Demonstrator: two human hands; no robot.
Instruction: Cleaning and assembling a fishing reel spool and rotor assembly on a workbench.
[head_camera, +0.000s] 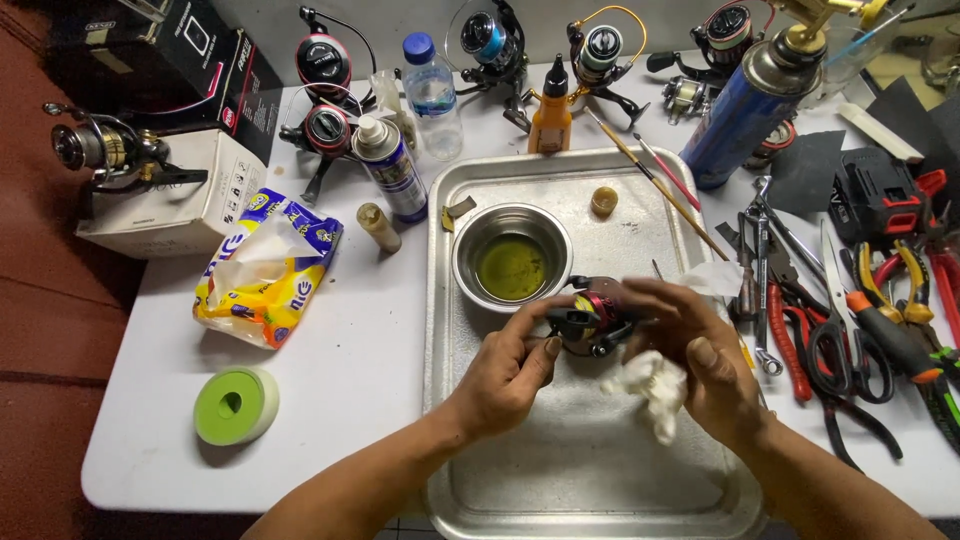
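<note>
left hand (510, 365) pinches a black-and-red fishing reel (590, 318) over the metal tray (560, 500), steadying it. right hand (700, 365) closes on a white tissue wad (650, 385) at the reel's 4 o'clock, fingers on the body. steel bowl (512, 258) of yellowish fluid sits at 11 o'clock, within reach.

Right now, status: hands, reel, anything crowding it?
Left hand grips the reel body over the steel tray. Right hand on reel, white wad in its grip. Steel bowl of yellow-green liquid sits just behind.
</note>
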